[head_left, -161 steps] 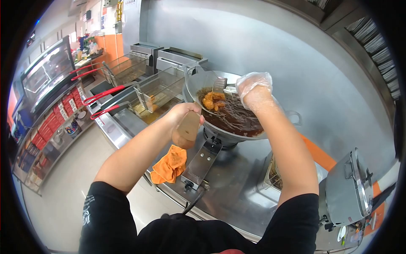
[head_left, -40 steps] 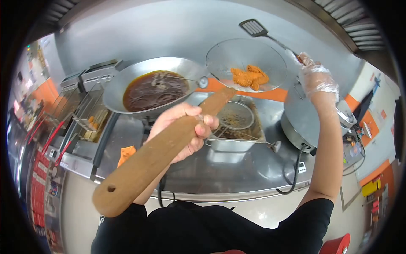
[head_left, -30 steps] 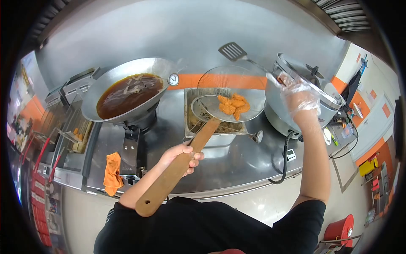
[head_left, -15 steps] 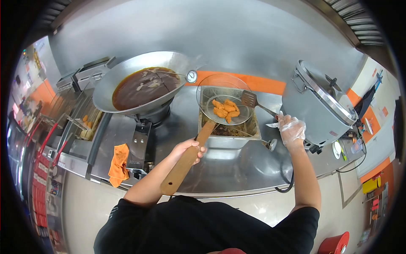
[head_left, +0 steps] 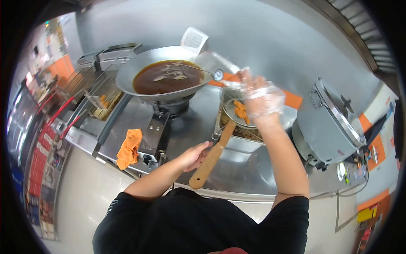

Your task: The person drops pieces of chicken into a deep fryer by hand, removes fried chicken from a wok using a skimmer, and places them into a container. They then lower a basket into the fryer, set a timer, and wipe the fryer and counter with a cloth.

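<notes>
My gloved right hand point(head_left: 263, 96), raised over the far side of the square metal pan point(head_left: 249, 144), is closed around a slotted turner point(head_left: 195, 39). The turner's head looks pale and blurred, held up by the wok's far rim. A wire strainer with a wooden handle point(head_left: 213, 160) rests on the pan, the handle pointing at me. Orange fried pieces point(head_left: 241, 112) lie in its mesh, partly hidden by my right arm. My bare left hand point(head_left: 197, 155) is beside the wooden handle, fingers loosened and the thumb stretched out; some fingertips are hidden behind the handle.
A wok point(head_left: 127, 80) of dark brown oil sits on a burner, a dial thermometer point(head_left: 218, 75) at its rim. Left are deep fryers point(head_left: 99, 103) with baskets and an orange cloth point(head_left: 130, 148). A big grey cooker point(head_left: 327, 127) stands on the right.
My right hand has swung up and left from beside the grey cooker with the turner. My left hand has loosened from the wooden handle. The view has shifted.
</notes>
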A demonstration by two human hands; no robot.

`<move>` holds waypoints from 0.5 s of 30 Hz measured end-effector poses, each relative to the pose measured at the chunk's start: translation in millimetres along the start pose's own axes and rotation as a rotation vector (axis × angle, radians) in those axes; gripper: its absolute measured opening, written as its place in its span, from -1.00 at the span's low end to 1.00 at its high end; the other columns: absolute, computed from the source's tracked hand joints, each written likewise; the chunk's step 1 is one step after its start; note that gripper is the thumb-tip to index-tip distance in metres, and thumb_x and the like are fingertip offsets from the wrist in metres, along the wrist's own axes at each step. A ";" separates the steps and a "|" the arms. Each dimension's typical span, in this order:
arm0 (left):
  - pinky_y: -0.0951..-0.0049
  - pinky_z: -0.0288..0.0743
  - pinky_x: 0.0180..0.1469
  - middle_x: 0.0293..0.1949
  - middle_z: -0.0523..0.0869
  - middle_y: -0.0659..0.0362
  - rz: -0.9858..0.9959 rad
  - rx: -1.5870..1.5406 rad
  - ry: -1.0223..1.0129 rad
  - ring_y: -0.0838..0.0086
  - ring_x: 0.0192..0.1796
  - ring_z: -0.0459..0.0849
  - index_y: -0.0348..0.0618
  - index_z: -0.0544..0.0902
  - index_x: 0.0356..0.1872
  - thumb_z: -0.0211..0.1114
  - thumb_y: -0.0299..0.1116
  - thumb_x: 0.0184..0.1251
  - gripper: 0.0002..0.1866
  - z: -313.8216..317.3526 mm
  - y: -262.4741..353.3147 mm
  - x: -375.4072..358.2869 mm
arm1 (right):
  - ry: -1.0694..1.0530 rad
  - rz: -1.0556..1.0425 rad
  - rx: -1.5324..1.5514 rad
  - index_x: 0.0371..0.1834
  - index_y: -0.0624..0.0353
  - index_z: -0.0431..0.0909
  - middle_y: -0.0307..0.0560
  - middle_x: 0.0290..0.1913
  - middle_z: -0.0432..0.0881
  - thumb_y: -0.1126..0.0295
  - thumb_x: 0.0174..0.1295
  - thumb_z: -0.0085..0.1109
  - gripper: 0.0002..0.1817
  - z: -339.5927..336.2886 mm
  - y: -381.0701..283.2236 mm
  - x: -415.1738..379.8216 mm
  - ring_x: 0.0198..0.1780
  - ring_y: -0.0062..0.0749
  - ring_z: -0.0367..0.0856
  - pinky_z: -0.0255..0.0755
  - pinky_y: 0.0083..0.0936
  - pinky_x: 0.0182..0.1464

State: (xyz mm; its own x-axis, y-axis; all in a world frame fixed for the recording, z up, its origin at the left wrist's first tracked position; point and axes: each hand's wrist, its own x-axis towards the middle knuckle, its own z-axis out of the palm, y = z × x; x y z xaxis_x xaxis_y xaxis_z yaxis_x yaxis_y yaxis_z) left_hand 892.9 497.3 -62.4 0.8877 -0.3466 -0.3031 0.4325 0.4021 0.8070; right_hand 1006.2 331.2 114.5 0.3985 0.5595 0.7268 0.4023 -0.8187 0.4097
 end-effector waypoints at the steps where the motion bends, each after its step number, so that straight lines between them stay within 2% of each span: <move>1: 0.24 0.44 -0.02 -0.03 0.48 0.06 0.011 0.064 0.064 0.37 -0.06 0.50 -0.13 0.20 0.22 -0.06 0.03 0.31 -0.42 -5.1 -0.6 -17.8 | -0.046 -0.088 0.035 0.05 0.05 0.33 -0.15 -0.39 0.50 0.39 0.12 -0.07 -0.63 9.0 -16.2 6.1 -0.37 -0.34 0.56 0.39 -0.34 -0.57; 4: 0.20 0.44 -0.03 0.02 0.45 0.06 0.062 0.154 0.192 0.38 -0.02 0.48 -0.10 0.19 0.24 -0.02 0.00 0.30 -0.42 -30.8 -7.5 -85.2 | -0.222 -0.348 0.039 0.14 0.14 0.27 -0.13 -0.30 0.50 0.41 0.12 -0.09 -0.55 24.0 -50.5 12.8 -0.31 -0.35 0.56 0.43 -0.36 -0.53; 6: 0.21 0.46 -0.05 -0.01 0.48 0.07 0.137 0.123 0.240 0.39 -0.03 0.49 -0.10 0.21 0.23 0.00 -0.05 0.30 -0.45 -60.9 -30.0 -133.3 | -0.235 -0.323 0.063 0.13 0.14 0.28 -0.14 -0.30 0.50 0.39 0.11 -0.08 -0.56 27.7 -60.3 16.1 -0.32 -0.38 0.56 0.45 -0.37 -0.52; 10: 0.24 0.49 -0.09 -0.11 0.55 0.12 0.239 -0.171 0.560 0.42 -0.10 0.54 -0.13 0.28 0.16 -0.05 -0.12 0.33 -0.54 -85.2 -90.6 -222.5 | -0.184 -0.375 0.079 0.11 0.13 0.30 -0.17 -0.32 0.50 0.38 0.11 -0.07 -0.57 59.1 -66.9 11.3 -0.36 -0.40 0.54 0.43 -0.39 -0.55; 13: 0.28 0.49 -0.12 -0.15 0.56 0.17 0.307 -0.329 0.815 0.45 -0.15 0.55 -0.13 0.32 0.11 -0.09 -0.13 0.34 -0.59 -87.5 -124.6 -261.7 | -0.116 -0.334 0.015 0.10 0.11 0.30 -0.16 -0.34 0.48 0.38 0.13 -0.09 -0.59 44.8 -62.4 15.9 -0.39 -0.35 0.52 0.40 -0.38 -0.53; 15: 0.33 0.48 -0.14 -0.16 0.56 0.19 0.373 -0.386 0.868 0.48 -0.16 0.55 -0.11 0.34 0.09 -0.09 -0.13 0.34 -0.61 -94.6 -140.3 -270.8 | -0.085 -0.352 0.015 0.12 0.09 0.30 -0.15 -0.35 0.47 0.41 0.13 -0.08 -0.58 50.4 -65.7 11.4 -0.42 -0.33 0.51 0.39 -0.37 -0.54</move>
State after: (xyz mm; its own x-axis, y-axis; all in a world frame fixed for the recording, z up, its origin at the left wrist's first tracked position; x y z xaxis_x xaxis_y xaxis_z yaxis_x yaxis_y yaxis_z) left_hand 606.8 614.9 -141.5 0.7182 0.5288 -0.4523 -0.0101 0.6578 0.7531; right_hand 1025.8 397.9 68.1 0.3002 0.8160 0.4939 0.5388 -0.5723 0.6181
